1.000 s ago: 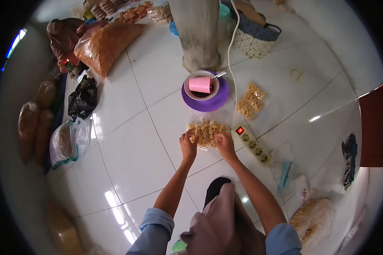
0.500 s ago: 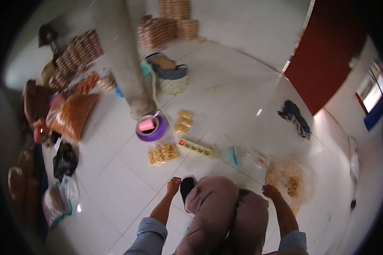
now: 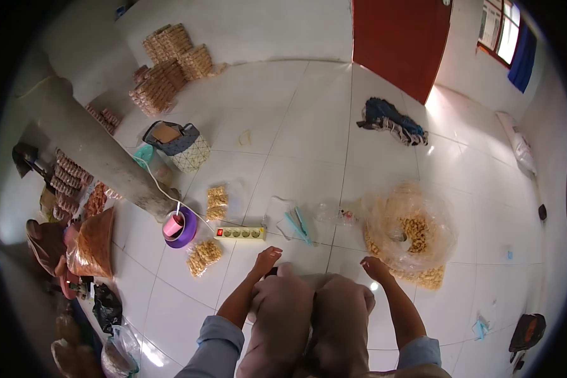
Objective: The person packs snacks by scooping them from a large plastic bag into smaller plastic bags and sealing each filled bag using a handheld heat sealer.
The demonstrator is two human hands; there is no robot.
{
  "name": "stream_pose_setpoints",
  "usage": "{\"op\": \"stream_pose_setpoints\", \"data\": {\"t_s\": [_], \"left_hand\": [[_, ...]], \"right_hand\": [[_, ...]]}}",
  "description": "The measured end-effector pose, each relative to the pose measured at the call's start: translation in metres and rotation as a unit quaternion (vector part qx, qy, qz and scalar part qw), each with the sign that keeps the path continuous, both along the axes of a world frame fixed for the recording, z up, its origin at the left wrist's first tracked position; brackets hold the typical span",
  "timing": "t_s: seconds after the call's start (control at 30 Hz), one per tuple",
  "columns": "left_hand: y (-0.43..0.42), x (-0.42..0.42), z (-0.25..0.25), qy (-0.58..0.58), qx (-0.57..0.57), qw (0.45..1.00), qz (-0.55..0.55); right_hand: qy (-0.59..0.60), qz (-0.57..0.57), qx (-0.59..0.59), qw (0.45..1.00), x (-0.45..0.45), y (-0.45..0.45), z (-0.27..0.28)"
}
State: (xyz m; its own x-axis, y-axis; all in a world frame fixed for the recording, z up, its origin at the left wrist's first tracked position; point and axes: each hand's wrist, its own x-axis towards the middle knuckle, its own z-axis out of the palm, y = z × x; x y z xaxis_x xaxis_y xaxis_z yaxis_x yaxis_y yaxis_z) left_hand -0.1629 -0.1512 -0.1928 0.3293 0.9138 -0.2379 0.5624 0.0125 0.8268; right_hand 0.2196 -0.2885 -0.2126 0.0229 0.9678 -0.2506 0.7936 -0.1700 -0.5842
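Note:
My left hand [image 3: 269, 257] hovers above the tiles by my knee, fingers loosely parted, holding nothing I can see. Just beyond it lies a cream power strip [image 3: 240, 234] with a red switch. My right hand [image 3: 375, 268], fingers slightly curled and apart, also appears to hold nothing. Right beside it is a large clear plastic bag [image 3: 444, 220] with yellowish snack pieces [image 3: 416, 233] inside. A flat packed bag of snacks [image 3: 425, 277] lies partly under it. Between the hands, farther out, rests a light blue tong-shaped tool [image 3: 299, 227], like a hair straightener, with a cord.
Two filled snack packs [image 3: 205, 257] lie left of the strip, near a purple bowl [image 3: 184, 234] holding a pink container. A pillar [image 3: 101, 145] rises behind. Another person [image 3: 47, 246] sits at far left beside a big orange-filled bag [image 3: 93, 242]. Dark cloth [image 3: 390, 120] lies near the red door [image 3: 400, 44].
My view has turned right and settled. Both hands have come forward relative to my knees, and their fingers have loosened from a more closed shape.

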Motion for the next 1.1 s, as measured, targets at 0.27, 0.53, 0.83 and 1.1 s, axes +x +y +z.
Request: {"op": "stream_pose_setpoints", "data": {"t_s": [0.27, 0.53, 0.83, 1.1], "left_hand": [[0.069, 0.089, -0.066, -0.221, -0.253, 0.937, 0.095], [0.119, 0.197, -0.106, -0.306, -0.286, 0.825, 0.379], [0.120, 0.195, -0.087, -0.244, -0.134, 0.869, 0.409], [0.144, 0.181, -0.018, -0.024, 0.321, 0.921, 0.220]], "right_hand": [[0.061, 0.020, 0.139, 0.988, -0.058, 0.128, -0.012], [0.007, -0.079, 0.321, 0.944, -0.108, 0.270, -0.064], [0.184, -0.122, 0.160, 0.962, -0.093, 0.274, -0.048], [0.252, -0.147, 0.247, 0.924, -0.089, 0.279, -0.005]]}}
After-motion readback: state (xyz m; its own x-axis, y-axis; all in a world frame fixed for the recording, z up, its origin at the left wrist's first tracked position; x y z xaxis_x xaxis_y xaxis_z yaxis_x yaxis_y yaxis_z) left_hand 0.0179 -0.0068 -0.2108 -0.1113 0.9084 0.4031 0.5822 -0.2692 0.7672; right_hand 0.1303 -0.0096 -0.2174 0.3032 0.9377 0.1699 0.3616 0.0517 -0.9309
